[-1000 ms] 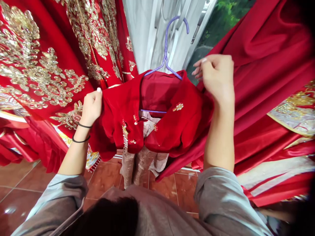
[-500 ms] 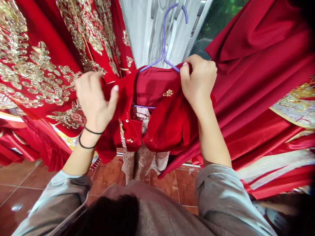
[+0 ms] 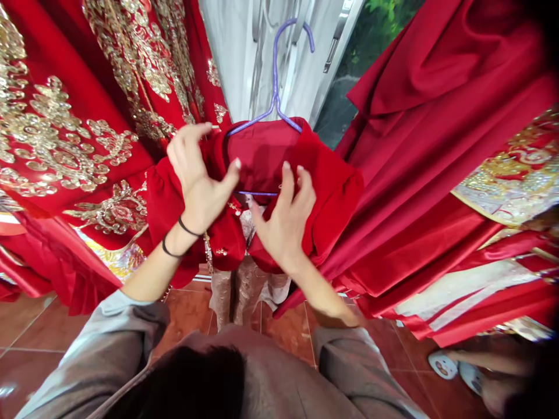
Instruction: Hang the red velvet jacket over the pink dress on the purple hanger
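A short red velvet jacket with puffed sleeves hangs on a purple wire hanger, its front parted so the red lining shows. My left hand, with two black bands at the wrist, is at the jacket's shoulder on the left; its fingers are spread and hold nothing. Over the front edge on the right is my right hand, fingers curved and apart, with nothing visible between them. Beads and small gold ornaments trim the jacket's front. Whether either hand touches the velvet, I cannot tell.
Red gowns with gold sequins hang on the left. Plain red cloth drapes on the right, beside a sequined piece. Behind the hanger is a white door frame. A person's feet in white slippers are at lower right on tiled floor.
My right hand has let go of the jacket's right shoulder and moved down and left to its front edge. My left hand has shifted right. The view has turned slightly right.
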Action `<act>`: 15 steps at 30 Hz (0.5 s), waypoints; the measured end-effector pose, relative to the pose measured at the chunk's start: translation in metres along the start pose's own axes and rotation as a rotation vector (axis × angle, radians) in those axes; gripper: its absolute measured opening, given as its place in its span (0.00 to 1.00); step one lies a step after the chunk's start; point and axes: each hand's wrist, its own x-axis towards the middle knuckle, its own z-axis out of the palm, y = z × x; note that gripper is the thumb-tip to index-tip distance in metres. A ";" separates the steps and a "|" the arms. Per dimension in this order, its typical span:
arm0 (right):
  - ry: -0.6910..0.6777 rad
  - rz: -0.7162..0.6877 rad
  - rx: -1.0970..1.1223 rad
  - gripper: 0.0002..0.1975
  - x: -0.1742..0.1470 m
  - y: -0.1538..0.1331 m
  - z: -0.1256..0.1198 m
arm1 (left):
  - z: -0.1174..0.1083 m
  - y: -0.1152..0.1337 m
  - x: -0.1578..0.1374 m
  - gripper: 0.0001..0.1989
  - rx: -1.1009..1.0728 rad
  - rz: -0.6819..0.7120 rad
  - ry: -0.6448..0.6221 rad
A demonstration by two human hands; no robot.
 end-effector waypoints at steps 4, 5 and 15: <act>0.036 0.170 -0.023 0.30 -0.051 0.022 0.038 | 0.008 -0.003 -0.073 0.36 0.244 0.001 -0.069; 0.097 0.192 -0.008 0.28 -0.057 0.032 0.043 | 0.010 -0.009 -0.084 0.33 0.288 0.003 -0.121; 0.257 0.432 0.481 0.14 -0.068 0.055 -0.024 | -0.003 -0.003 -0.059 0.07 0.113 0.195 -0.266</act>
